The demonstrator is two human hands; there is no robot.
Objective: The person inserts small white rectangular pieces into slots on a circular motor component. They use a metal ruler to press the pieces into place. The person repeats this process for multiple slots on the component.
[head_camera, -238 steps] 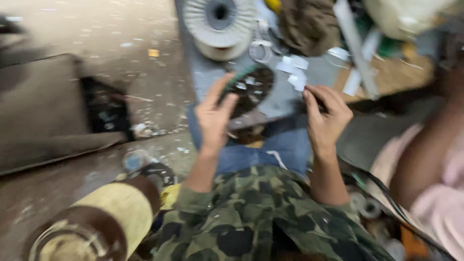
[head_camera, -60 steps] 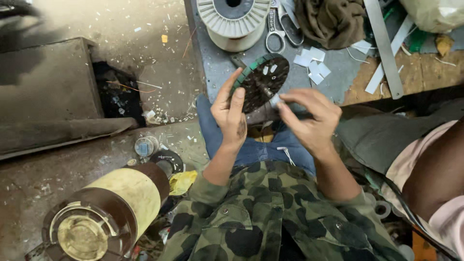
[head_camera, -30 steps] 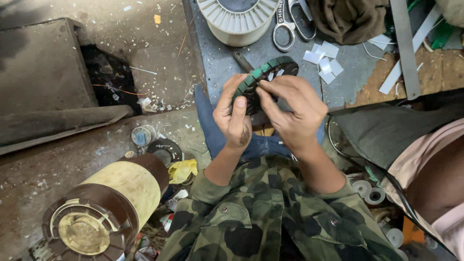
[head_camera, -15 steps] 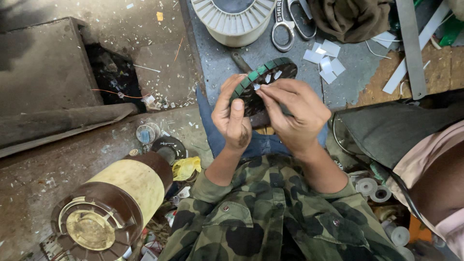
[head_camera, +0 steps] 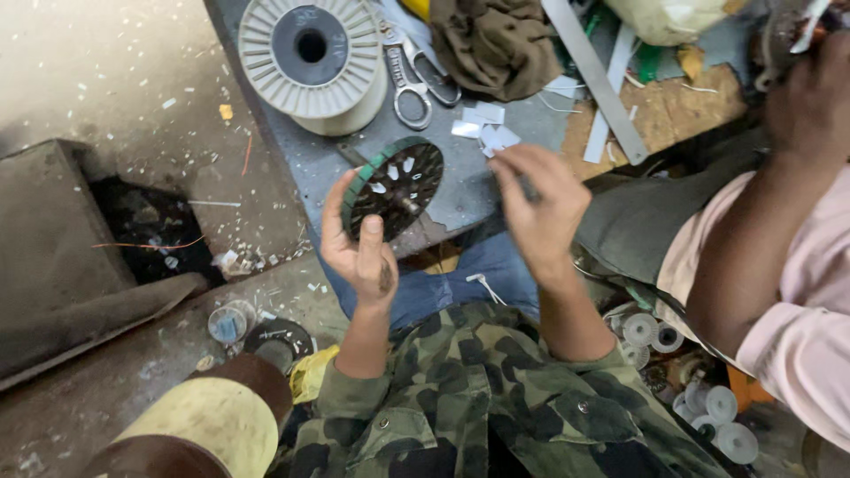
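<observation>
A: Left hand (head_camera: 359, 252)?

B: Fingers closed on the rim of the dark round slotted metal disc with the green band (head_camera: 394, 186), held tilted over the near edge of the grey counter (head_camera: 460, 190).

A: Right hand (head_camera: 540, 212)?

B: Just right of the disc, fingers loosely curled, not touching it; can't tell if they pinch anything.

A: Handling?

B: Looks stiff, probably weighty, slot edges likely sharp. Grip by the banded rim. Small white paper slips (head_camera: 482, 133) lie far of it, beside the metal scissors (head_camera: 412, 80).
</observation>
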